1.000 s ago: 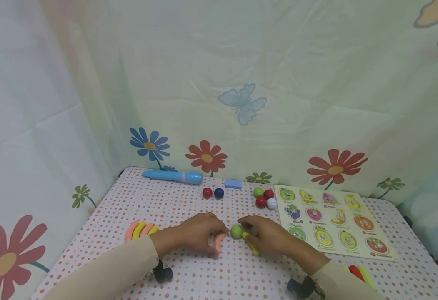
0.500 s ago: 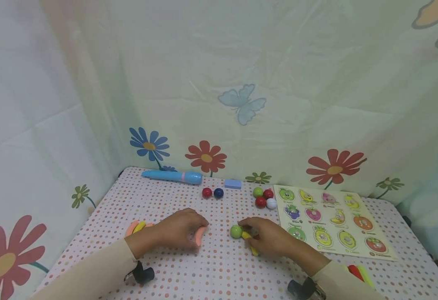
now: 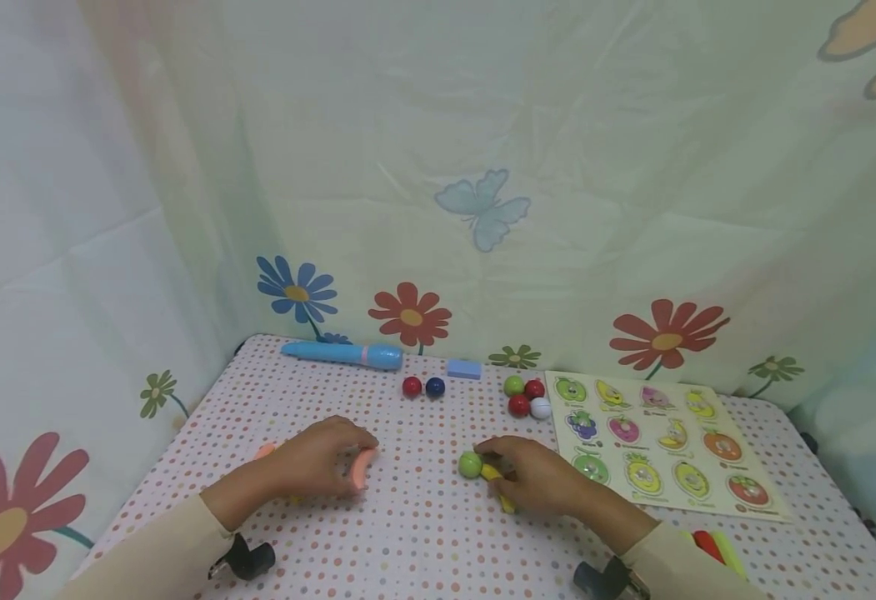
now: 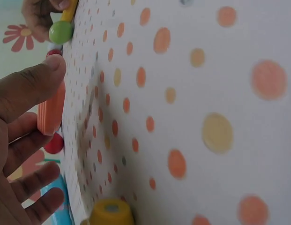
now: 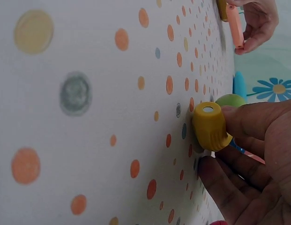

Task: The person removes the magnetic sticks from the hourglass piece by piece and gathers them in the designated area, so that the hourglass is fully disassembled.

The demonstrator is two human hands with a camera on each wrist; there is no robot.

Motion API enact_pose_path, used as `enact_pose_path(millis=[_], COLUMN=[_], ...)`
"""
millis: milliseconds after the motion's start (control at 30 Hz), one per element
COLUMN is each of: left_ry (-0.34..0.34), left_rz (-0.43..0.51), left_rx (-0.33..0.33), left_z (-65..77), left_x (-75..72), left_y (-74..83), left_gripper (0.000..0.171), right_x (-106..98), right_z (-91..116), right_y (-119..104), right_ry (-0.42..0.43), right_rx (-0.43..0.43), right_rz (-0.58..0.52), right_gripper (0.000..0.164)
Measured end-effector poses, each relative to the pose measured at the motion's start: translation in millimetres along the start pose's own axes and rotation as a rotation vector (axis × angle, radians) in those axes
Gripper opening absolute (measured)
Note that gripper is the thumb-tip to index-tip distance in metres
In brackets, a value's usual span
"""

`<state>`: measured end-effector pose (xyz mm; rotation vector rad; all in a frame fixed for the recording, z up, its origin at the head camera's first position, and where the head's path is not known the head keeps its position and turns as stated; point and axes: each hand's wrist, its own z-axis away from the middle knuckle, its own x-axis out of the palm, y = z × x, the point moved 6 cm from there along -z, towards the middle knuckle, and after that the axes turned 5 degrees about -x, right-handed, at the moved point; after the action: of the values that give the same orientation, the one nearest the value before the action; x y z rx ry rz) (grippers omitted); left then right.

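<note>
My left hand [image 3: 317,460] pinches a salmon-pink curved stick [image 3: 362,468] between thumb and fingers, above the left part of the dotted tabletop. In the left wrist view the ribbed side of this pink stick [image 4: 52,110] faces the camera, and the lower fingers spread loose. My right hand [image 3: 538,477] holds a yellow curved stick [image 3: 508,503] at the centre of the table. A green ball [image 3: 471,465] sits against the far end of the yellow stick. In the right wrist view a pale round disc shows in the near end of the yellow stick [image 5: 208,125].
Behind the left hand, more curved sticks [image 3: 265,450] are mostly hidden. Farther back lie a blue pen-shaped toy [image 3: 343,353], a red ball [image 3: 412,387], a dark blue ball [image 3: 435,387], a blue block [image 3: 464,369] and several clustered balls [image 3: 518,406]. A fruit puzzle board [image 3: 663,442] lies right; coloured sticks [image 3: 710,546] are nearer.
My left hand has carried the pink stick leftward, away from the green ball, and now covers most of the sticks at the left. The right hand has stayed in place with the yellow stick.
</note>
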<state>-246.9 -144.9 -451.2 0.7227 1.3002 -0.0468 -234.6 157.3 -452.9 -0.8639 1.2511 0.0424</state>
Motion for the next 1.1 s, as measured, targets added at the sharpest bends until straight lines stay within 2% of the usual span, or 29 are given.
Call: enact_pose_path(millis=[233,533,733,1100], left_ry=[0.051,0.076,0.069,0.047], left_rz=[-0.019,-0.015,-0.015,-0.022], left_rx=[-0.046,-0.05,-0.063,-0.072], left_z=[16.7,33.8,40.2,44.5], left_x=[-7.9,-10.6,-14.1,-7.3], left_y=[-16.7,-40.1,-42.8,-48.7], left_gripper=[0.063,0.067,0.067,0.07], right_x=[0.5,1.2,1.2,0.5], right_z=[0.4,1.2,2.3,3.3], right_y=[0.8,-1.0,-1.0,-0.7], right_ry=[0.006,0.019,0.017,0.013], right_rx=[0.005,-0.006,-0.01,-0.009], right_rz=[0.021,0.025,0.034,0.027], right_gripper=[0.047,0.047,0.047,0.049])
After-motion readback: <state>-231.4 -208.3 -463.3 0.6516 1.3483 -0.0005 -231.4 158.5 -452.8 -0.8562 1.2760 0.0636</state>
